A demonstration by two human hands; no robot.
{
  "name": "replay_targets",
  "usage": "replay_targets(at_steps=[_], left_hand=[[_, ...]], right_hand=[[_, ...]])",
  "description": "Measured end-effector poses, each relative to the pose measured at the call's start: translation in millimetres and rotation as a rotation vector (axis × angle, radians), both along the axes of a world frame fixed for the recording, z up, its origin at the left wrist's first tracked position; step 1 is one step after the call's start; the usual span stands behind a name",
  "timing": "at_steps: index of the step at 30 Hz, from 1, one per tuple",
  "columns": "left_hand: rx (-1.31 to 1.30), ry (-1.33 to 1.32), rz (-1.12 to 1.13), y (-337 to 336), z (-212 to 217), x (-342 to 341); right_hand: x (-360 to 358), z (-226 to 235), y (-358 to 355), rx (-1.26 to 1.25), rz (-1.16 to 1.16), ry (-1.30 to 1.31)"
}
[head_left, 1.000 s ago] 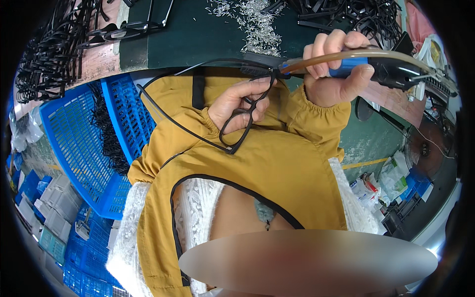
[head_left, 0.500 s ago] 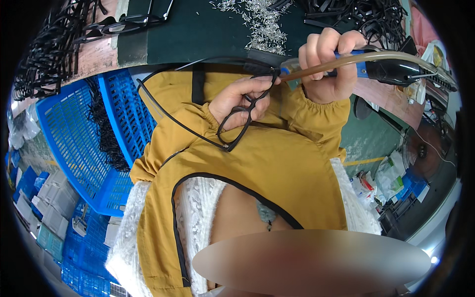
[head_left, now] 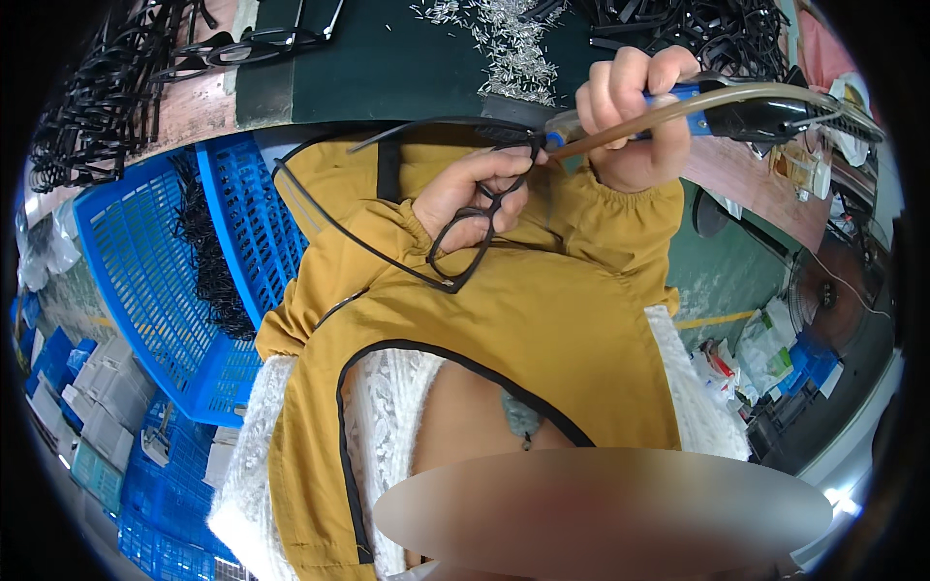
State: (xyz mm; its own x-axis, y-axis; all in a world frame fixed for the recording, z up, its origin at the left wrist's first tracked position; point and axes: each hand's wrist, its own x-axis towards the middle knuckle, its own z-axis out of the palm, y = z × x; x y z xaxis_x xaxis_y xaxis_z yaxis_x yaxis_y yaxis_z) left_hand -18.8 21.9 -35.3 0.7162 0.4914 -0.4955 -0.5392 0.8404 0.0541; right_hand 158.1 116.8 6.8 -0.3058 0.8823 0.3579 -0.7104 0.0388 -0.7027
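My left hand (head_left: 460, 198) is closed on a black eyeglasses frame (head_left: 495, 201), its fingers around the rims and bridge. The frame's two long temples stick out toward the left. My right hand (head_left: 639, 121) grips a blue and black powered screwdriver (head_left: 751, 118) with a clear nose. A brownish tube (head_left: 717, 100) runs along the tool and under my fingers. The screwdriver's front end meets the upper hinge corner of the frame; the exact tip is too small to make out.
Small silvery pins or screws (head_left: 513, 53) lie piled on the dark green mat (head_left: 387, 77). Black temples (head_left: 712, 34) heap at the far right; more black eyewear parts (head_left: 102, 97) crowd the far left. A blue basket (head_left: 126, 281) stands left of my lap. A fan (head_left: 828, 290) sits at right.
My right hand has shifted slightly left, and the rear end of the screwdriver has swung farther from me. The eyeglasses frame stays in my left hand, barely moved.
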Motion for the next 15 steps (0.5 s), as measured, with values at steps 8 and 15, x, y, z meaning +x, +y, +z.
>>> replay_targets(at_steps=[8,15], left_hand=[[0.381,0.373,0.526,-1.0,59.8,-77.1],[0.307,0.565,0.374,-7.8,74.4,-83.4]], right_hand=[[68.5,12.4,26.0,-0.206,-0.559,-0.324],[13.8,8.0,-33.7,0.717,-0.931,-0.866]])
